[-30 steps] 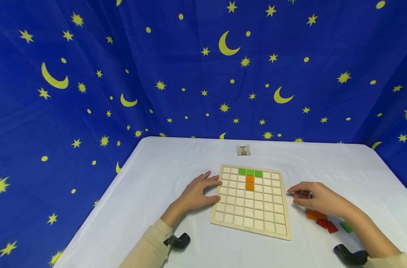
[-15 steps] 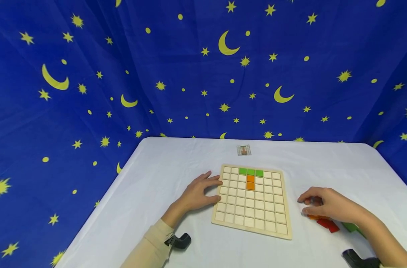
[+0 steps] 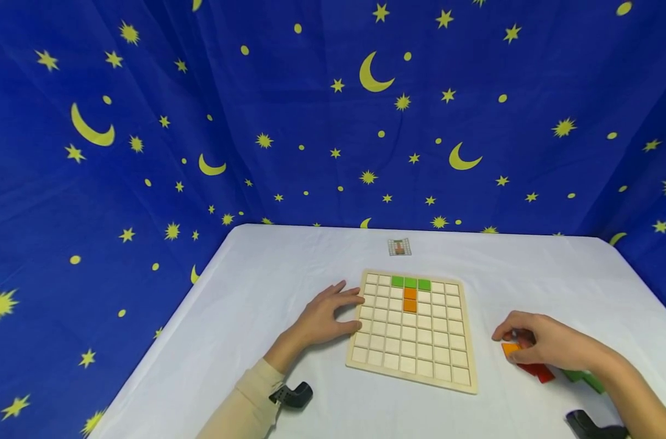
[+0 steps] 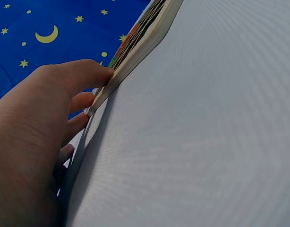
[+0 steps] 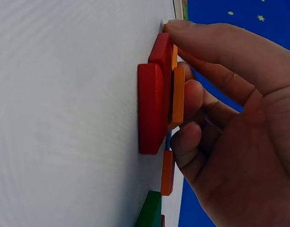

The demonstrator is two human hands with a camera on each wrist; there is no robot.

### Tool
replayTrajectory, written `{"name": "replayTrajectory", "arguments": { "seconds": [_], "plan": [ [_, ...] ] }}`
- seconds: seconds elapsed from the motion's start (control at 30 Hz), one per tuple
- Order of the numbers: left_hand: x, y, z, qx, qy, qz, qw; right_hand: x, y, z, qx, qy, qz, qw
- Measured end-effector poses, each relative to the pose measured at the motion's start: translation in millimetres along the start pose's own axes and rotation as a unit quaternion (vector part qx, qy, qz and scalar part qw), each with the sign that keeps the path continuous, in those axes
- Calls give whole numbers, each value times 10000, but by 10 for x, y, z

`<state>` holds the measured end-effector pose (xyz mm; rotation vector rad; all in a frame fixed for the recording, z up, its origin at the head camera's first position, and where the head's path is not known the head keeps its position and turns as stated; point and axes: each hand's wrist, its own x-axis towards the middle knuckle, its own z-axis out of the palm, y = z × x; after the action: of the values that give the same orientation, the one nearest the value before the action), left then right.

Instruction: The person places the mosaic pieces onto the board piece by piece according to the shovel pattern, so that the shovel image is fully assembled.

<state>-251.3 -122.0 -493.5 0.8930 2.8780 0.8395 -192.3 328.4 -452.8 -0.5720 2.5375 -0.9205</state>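
Observation:
A square wooden grid board lies on the table, with three green tiles in its top row and two orange tiles below the middle one. My left hand rests at the board's left edge, fingertips and thumb touching the rim. Off the board's right side, my right hand is over a loose pile, fingers loosely bent. Its thumb touches an orange tile. Red tiles lie beside the hand in the right wrist view, with another orange tile near the bent fingers.
Green tiles lie partly under the right wrist. A small picture card sits beyond the board on the white-covered table. A blue curtain with moons and stars hangs at the back and sides.
My right hand has moved right and toward me, away from the board's edge and onto the loose tiles. My left hand and the tiles on the board stay as they were.

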Motion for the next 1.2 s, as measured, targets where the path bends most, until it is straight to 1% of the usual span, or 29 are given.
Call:
{"name": "replayTrajectory", "arguments": {
  "seconds": [0.17, 0.3, 0.5, 0.67, 0.8, 0.9, 1.1, 1.2],
  "plan": [
    [-1, -14, -1, -22, 47, 69, 10000, 2, 25, 5, 186, -142, 19, 9997],
    [0, -27, -3, 5, 52, 85, 10000, 9, 32, 8, 228, -179, 16, 9996],
    [7, -31, -1, -18, 56, 43, 10000, 3, 25, 4, 244, -45, 3, 9997],
    [14, -41, 12, -8, 63, 55, 10000, 0, 17, 9, 72, 146, -7, 9999],
    [9, -33, 7, -33, 59, 78, 9999, 8, 12, 17, -46, 238, 120, 9996],
    [6, -23, 0, -53, 62, 102, 9999, 4, 10, 11, -71, 221, 136, 9996],
    [4, -14, -1, -33, 34, 111, 9999, -30, 38, -11, 122, 50, 112, 9998],
    [0, -13, 2, -55, 16, 94, 9999, -38, 57, -10, 176, 36, 134, 9998]
  ]
}}
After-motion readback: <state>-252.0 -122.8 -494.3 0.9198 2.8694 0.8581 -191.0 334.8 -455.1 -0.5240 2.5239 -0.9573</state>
